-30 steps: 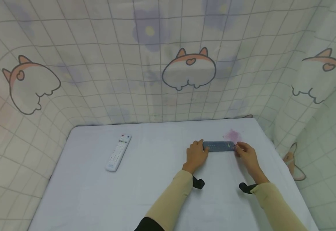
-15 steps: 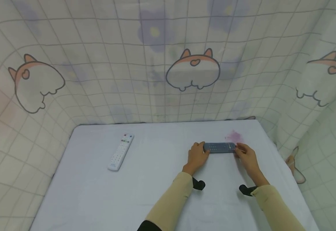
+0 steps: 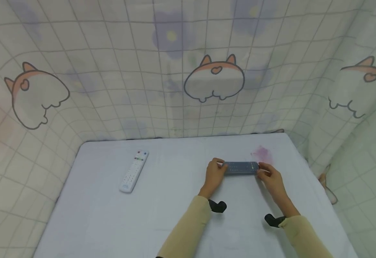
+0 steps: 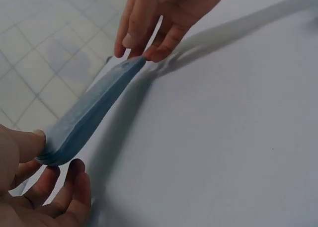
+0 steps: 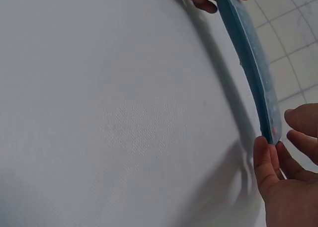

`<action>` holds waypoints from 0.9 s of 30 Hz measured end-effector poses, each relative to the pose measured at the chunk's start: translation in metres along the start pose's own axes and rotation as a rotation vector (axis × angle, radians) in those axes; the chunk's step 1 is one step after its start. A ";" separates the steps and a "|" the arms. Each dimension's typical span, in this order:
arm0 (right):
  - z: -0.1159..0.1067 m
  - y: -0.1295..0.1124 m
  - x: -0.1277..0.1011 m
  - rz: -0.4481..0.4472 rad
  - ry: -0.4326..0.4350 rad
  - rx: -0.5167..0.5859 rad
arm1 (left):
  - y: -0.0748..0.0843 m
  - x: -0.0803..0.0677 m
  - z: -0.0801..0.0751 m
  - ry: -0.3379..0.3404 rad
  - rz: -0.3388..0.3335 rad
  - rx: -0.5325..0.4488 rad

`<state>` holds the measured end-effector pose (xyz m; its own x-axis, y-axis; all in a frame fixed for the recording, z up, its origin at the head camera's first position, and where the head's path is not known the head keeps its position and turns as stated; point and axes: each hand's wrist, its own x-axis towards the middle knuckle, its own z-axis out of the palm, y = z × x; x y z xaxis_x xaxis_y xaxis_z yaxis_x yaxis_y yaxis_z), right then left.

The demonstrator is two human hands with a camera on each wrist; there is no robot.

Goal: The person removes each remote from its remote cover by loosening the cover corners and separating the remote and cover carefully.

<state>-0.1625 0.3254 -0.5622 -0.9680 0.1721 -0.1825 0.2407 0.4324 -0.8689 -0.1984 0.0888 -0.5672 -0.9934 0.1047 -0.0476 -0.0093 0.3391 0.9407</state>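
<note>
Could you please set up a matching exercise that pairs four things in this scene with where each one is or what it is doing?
Things:
1. blue remote
2. white remote
3. pink stain
4. left hand

Places or states:
A. lies alone on the left part of the white table
B. held at both ends, between the two hands
C. grips the left end of a remote
D. marks the cloth just beyond the right hand

Pairs: 1-B, 2-A, 3-D, 4-C
</note>
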 end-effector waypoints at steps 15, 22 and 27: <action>0.037 -0.015 -0.042 -0.242 0.067 -0.174 | 0.005 -0.034 -0.041 -0.082 -0.075 -0.302; 0.056 -0.033 -0.065 -0.386 0.167 -0.259 | 0.013 -0.058 -0.057 -0.085 -0.070 -0.375; 0.069 -0.041 -0.075 -0.519 0.261 -0.335 | 0.017 -0.075 -0.071 -0.084 -0.065 -0.440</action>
<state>-0.1049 0.2332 -0.5447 -0.9256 0.0583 0.3741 -0.2014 0.7608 -0.6170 -0.1323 0.0204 -0.5240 -0.9765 0.1778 -0.1217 -0.1377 -0.0805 0.9872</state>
